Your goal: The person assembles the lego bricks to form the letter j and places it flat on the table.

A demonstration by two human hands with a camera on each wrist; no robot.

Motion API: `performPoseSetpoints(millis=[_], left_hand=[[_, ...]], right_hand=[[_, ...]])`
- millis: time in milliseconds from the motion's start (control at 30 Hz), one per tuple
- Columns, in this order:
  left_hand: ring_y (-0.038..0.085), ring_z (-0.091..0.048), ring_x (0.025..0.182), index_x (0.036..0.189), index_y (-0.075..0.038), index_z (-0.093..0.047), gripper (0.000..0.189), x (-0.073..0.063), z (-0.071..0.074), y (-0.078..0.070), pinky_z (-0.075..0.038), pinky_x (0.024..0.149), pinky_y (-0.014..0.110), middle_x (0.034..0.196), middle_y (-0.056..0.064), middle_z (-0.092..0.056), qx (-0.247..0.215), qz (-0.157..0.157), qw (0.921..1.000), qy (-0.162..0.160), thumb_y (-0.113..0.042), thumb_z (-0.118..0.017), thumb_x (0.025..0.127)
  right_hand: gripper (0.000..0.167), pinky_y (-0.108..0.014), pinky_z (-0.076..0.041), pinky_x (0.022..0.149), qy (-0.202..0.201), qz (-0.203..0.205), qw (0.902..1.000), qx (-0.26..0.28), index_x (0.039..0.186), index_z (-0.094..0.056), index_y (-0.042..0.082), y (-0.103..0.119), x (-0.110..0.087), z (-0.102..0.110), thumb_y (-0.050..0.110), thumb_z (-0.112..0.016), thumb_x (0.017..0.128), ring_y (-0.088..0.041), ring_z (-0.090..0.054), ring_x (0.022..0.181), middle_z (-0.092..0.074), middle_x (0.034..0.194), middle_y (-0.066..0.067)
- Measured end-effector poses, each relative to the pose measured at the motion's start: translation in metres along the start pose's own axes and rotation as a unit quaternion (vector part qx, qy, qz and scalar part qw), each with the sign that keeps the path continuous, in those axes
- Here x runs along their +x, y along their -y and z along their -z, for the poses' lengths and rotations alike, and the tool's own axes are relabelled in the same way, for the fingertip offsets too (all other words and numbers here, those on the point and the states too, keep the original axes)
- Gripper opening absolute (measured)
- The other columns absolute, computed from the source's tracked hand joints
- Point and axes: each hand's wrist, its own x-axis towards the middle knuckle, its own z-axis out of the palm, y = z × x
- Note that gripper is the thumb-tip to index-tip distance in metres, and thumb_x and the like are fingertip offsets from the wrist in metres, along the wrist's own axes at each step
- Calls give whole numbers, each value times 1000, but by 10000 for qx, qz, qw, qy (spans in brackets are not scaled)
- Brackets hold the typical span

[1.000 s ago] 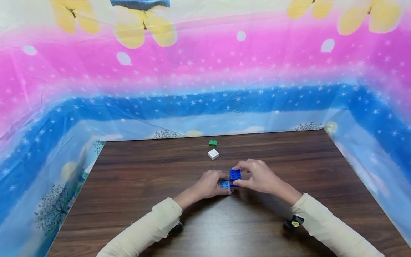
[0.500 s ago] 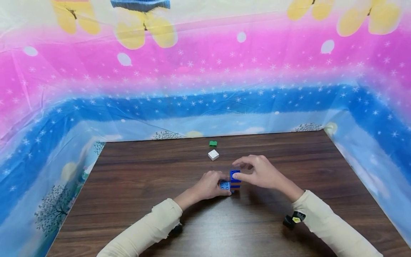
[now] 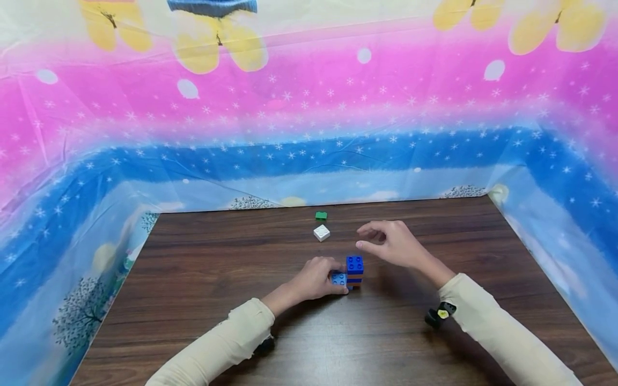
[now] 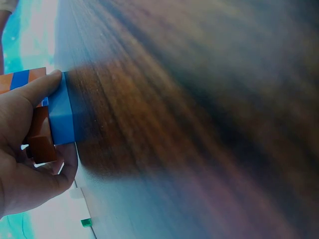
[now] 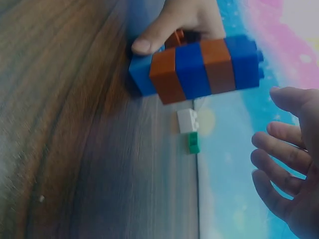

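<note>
My left hand (image 3: pixel 316 276) grips the light blue base brick (image 4: pixel 61 114) of a toy brick build, thumb on one side and fingers on the other. On the base's right end stands a tower (image 3: pixel 354 272) of orange and dark blue bricks in alternating layers, with a studded dark blue brick (image 5: pixel 243 61) on top. A separate orange-brown brick (image 4: pixel 42 135) sits on the base beside the tower, close to my left fingers. My right hand (image 3: pixel 398 244) is behind and right of the tower, apart from it, fingers loosely bent and holding nothing.
Farther back on the brown wooden table (image 3: pixel 232 241) lie a white brick (image 3: pixel 321 232) and, behind it, a small green brick (image 3: pixel 321 215). A patterned pink and blue cloth (image 3: pixel 309 128) rises along the table's back and sides.
My right hand has let go of the top dark blue brick and moved up and back to the right. The brick stays on the tower; my left hand keeps its grip in place.
</note>
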Motion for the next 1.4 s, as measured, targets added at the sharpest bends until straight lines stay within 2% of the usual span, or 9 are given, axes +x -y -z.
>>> performPoseSetpoints(millis=[233, 467, 733, 1033, 1200, 1400], left_hand=[[8, -65, 87, 110, -10, -76, 37, -1, -1, 0, -50, 73, 22, 102, 1, -75, -28, 24, 10000, 26, -33, -86, 83], [9, -65, 88, 112, -10, -77, 38, -1, 0, 0, -51, 73, 24, 102, 1, -75, 10, 34, 10000, 35, -33, -87, 83], [10, -65, 88, 111, -11, -77, 37, -2, 1, 2, -51, 74, 25, 102, 1, -74, 23, 49, 10000, 15, -33, -86, 84], [10, -65, 88, 113, -10, -76, 38, -2, 2, 2, -52, 75, 26, 103, 2, -75, 32, 13, 10000, 36, -34, -85, 85], [10, -66, 90, 114, -11, -76, 39, -2, 1, 2, -52, 77, 26, 105, 2, -75, 25, 16, 10000, 37, -35, -85, 85], [10, -65, 90, 114, -12, -76, 38, -2, 1, 1, -51, 76, 26, 105, 1, -74, 30, 30, 10000, 37, -35, -84, 85]], right_hand=[[43, -40, -58, 79, 40, -276, 9996, 47, 120, -73, 9, -17, 13, -11, 41, -76, 93, -18, -71, 91, -76, 110, -8], [42, -41, -58, 82, 36, -337, 9994, 34, 122, -73, 7, -26, 29, -27, 36, -78, 91, -22, -72, 98, -75, 112, -7], [47, -44, -57, 84, 143, -294, 9995, 23, 124, -72, 8, -32, 49, -47, 40, -78, 91, -24, -72, 99, -74, 116, -8], [47, -43, -58, 83, 125, -280, 9995, 21, 123, -73, 11, -41, 63, -68, 42, -80, 88, -22, -73, 95, -74, 117, -8], [45, -44, -56, 86, 303, -262, 9992, -68, 126, -72, 14, -46, 71, -74, 37, -81, 88, -21, -71, 100, -74, 118, -7], [44, -42, -56, 82, 521, -83, 9985, -107, 128, -72, 16, -48, 80, -81, 31, -82, 88, -18, -69, 95, -73, 117, -6]])
